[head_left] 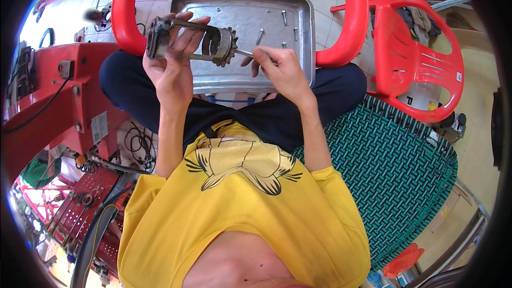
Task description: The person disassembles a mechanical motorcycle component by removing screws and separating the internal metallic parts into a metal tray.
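On my feed I've got a red metal machine frame (pixel 80 93) left of the rectangular silver metal tray (pixel 234 15). Now the left hand (pixel 170 70), fingers curled around a dark, cage-shaped metal part (pixel 224 44) over the tray's left half. The right hand (pixel 280 66), over its right half, pinches a thin silver rod (pixel 245 53) at the part's toothed end. Silver bolts (pixel 260 36) lie in the tray.
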### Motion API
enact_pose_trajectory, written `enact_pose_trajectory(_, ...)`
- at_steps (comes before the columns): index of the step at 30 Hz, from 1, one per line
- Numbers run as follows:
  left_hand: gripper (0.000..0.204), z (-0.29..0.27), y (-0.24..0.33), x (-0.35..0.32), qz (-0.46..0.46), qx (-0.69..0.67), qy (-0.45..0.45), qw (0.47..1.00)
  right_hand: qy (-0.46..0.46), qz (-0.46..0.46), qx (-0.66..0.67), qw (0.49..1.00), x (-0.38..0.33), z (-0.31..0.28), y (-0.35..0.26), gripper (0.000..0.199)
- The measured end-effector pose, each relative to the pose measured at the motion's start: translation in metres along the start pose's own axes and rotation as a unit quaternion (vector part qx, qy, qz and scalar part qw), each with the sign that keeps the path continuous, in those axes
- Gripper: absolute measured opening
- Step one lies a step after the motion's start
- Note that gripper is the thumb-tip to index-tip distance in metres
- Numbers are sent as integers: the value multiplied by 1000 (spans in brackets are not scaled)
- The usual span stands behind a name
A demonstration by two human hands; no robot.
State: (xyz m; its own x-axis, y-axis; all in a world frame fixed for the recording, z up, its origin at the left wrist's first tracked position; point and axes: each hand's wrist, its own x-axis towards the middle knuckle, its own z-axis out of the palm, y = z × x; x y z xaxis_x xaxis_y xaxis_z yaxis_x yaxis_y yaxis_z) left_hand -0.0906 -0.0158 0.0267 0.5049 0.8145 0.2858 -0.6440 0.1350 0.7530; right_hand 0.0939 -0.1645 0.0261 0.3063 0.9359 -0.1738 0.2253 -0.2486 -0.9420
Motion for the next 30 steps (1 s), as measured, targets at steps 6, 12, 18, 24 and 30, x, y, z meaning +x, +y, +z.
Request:
enact_pose_trajectory(6,56,-4,-3,-2,-2,-30,29,999,148,-97,-25,984,2,7,-7,16)
enact_pose_trajectory(12,55,-3,-7,-2,-13,-40,27,999,73,-29,-41,996,-2,-2,1,24)
enact_pose_trajectory(18,56,-3,-8,-2,-9,-41,47,998,157,-60,-28,985,0,4,-12,17)
enact_pose_trajectory(24,58,-8,-6,-2,-14,-33,49,998,91,-28,-39,995,-3,3,-8,17)
enact_pose_trajectory(30,58,-7,-5,-3,-16,-35,60,997,203,-119,-90,968,-3,6,-13,19)
